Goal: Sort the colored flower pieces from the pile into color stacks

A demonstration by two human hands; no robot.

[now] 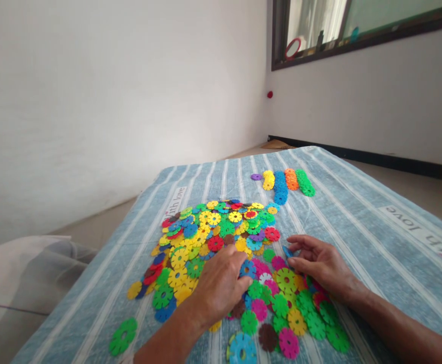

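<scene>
A wide pile of notched plastic snowflake discs [179, 258] in many colours spreads over the striped cloth. Over its middle, my left hand [223, 278] is closed, with its thumb and forefinger at the edge of a blue disc [248, 269]; its other fingertips are hidden. At the pile's right side, my right hand [321, 260] pinches another blue disc [287, 251], seen nearly edge-on, between thumb and fingers. Green discs [315, 323] lie beneath the right wrist.
Beyond the pile lie rows of overlapping discs: yellow [268, 180], blue [280, 188], orange [291, 179] and green [305, 182]. A single purple disc [256, 177] is beside them. One green disc [123, 336] sits apart at front left. White walls [122, 91] stand behind the table.
</scene>
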